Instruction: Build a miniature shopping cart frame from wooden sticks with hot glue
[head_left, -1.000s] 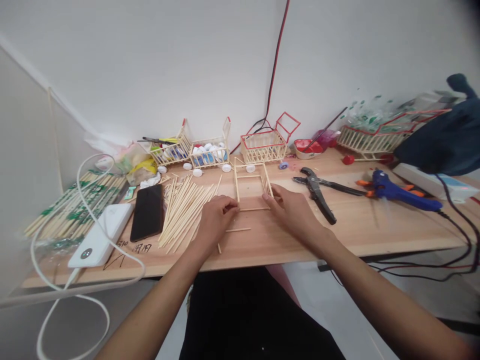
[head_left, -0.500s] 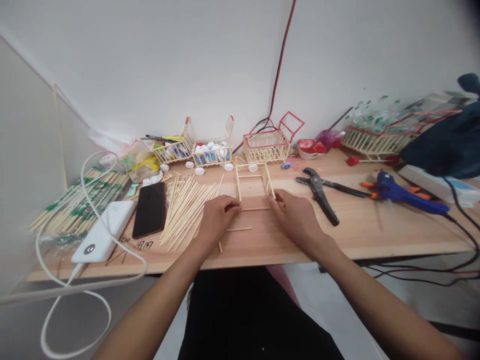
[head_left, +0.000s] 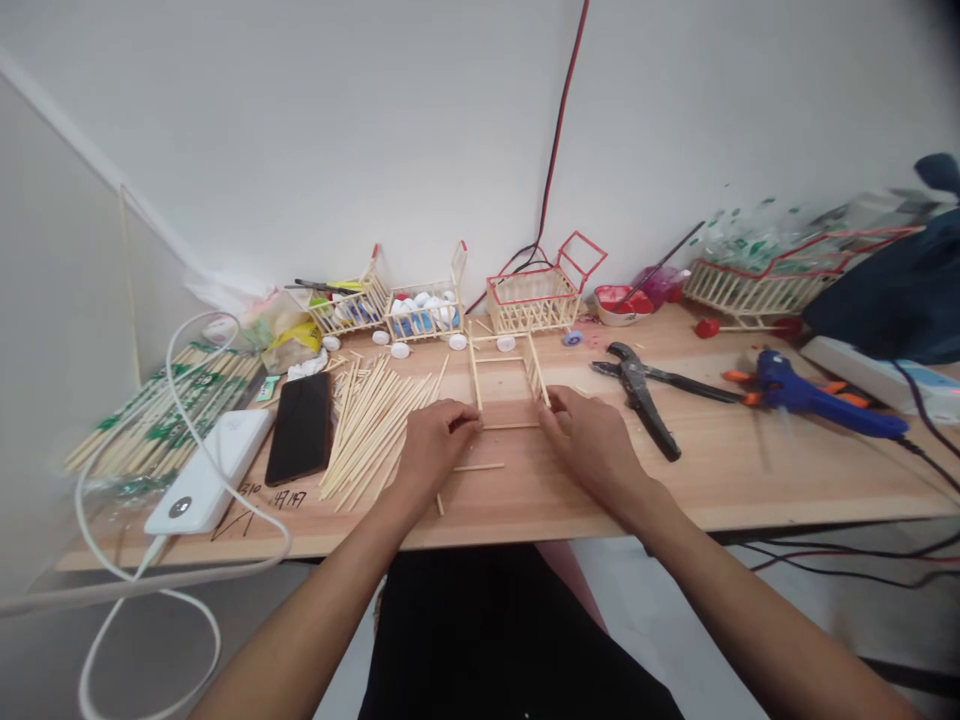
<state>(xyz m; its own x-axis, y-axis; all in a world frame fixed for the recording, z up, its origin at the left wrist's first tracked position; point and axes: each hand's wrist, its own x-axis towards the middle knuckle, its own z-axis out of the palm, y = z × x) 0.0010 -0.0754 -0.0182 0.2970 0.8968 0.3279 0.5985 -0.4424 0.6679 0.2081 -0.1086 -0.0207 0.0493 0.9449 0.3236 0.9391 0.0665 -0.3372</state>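
A small frame of thin wooden sticks stands on the table before me, its near side between my hands. My left hand is closed, its fingertips pinched at the frame's near left corner, beside the end of the crosswise stick. At the near right corner, my right hand grips the frame between thumb and fingers. The fingers partly hide both corners. Left of my left hand lies a spread of loose sticks, and a short stick rests just in front of it.
Pliers and a blue glue gun lie to the right. Small stick carts, one a red-rimmed cart, line the wall beside a bowl of red paint. A phone, a power bank and packed chopsticks occupy the left.
The view has tilted slightly, so the table sits a little lower in the picture. Both hands stay at the frame's near corners, with almost no movement.
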